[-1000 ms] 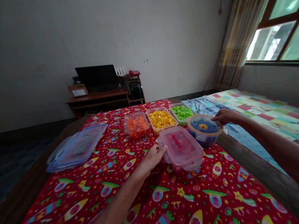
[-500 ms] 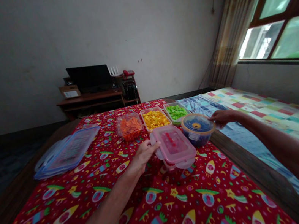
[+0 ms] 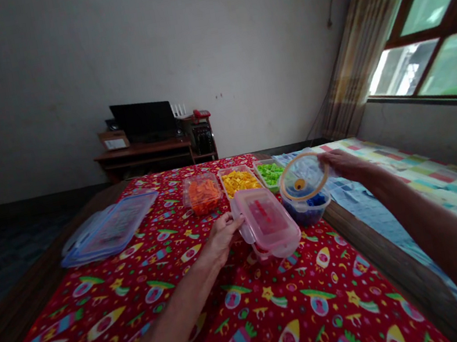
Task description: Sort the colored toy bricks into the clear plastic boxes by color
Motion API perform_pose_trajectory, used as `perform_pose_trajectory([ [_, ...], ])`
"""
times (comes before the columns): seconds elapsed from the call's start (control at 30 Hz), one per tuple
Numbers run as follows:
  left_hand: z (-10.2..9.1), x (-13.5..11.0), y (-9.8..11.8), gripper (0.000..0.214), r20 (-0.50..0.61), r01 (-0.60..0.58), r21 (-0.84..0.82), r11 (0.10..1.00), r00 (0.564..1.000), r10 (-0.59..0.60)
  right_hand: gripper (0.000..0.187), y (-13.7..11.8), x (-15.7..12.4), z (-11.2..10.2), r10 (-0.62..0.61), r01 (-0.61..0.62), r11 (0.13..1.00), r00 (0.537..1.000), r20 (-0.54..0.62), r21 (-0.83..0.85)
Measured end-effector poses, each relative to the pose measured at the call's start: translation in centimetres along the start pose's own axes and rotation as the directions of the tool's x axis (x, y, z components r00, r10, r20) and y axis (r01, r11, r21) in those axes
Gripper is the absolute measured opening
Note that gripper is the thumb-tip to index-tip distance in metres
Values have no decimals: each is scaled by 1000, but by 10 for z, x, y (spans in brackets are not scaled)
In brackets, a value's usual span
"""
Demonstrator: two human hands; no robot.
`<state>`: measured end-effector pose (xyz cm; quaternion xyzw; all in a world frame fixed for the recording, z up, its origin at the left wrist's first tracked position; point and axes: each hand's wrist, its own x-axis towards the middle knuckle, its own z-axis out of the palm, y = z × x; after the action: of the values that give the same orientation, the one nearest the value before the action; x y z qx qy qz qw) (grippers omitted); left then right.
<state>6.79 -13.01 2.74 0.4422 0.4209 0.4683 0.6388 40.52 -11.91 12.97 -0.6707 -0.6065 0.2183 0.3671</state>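
Observation:
My left hand (image 3: 221, 237) grips the left end of a pink-lidded box (image 3: 266, 222) of red pieces, and the box's lid is tilted up on that side. My right hand (image 3: 339, 164) holds the round clear lid (image 3: 303, 175) with an orange rim, lifted and tilted above the round tub (image 3: 307, 209) of blue pieces. Both containers sit on the red rocket-print cloth (image 3: 217, 308).
Behind them stand open boxes of orange pieces (image 3: 202, 193), yellow pieces (image 3: 239, 181) and green pieces (image 3: 270, 173). Several flat clear lids (image 3: 109, 234) are stacked at the left. A patchwork cloth (image 3: 425, 183) lies to the right. A desk with a monitor (image 3: 144, 121) stands at the wall.
My right hand has lifted the round lid off the blue tub and tilted it up. My left hand has raised the pink lid's left side.

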Motion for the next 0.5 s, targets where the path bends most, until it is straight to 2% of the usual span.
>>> perform_pose_trajectory([
  [0.17, -7, -5, 7, 34, -42, -26, -166, 986, 999, 19, 29, -44, -9, 3, -122, 140, 980, 984, -130, 140],
  [0.23, -12, -8, 9, 32, -49, -43, -221, 974, 998, 33, 32, -54, -13, 12, -128, 157, 972, 978, -165, 177],
  [0.3, -16, -12, 11, 33, -47, -76, -280, 957, 997, 65, 36, -58, -19, 33, -127, 150, 966, 985, -118, 213],
  [0.37, -20, -18, 14, 33, -49, -117, -322, 939, 993, 107, 39, -58, -25, 64, -146, 143, 963, 989, 0, 227],
  [0.5, -32, -30, 23, 27, -123, -167, -382, 909, 984, 129, 36, -58, -32, 126, -231, 204, 958, 965, 121, 202],
])
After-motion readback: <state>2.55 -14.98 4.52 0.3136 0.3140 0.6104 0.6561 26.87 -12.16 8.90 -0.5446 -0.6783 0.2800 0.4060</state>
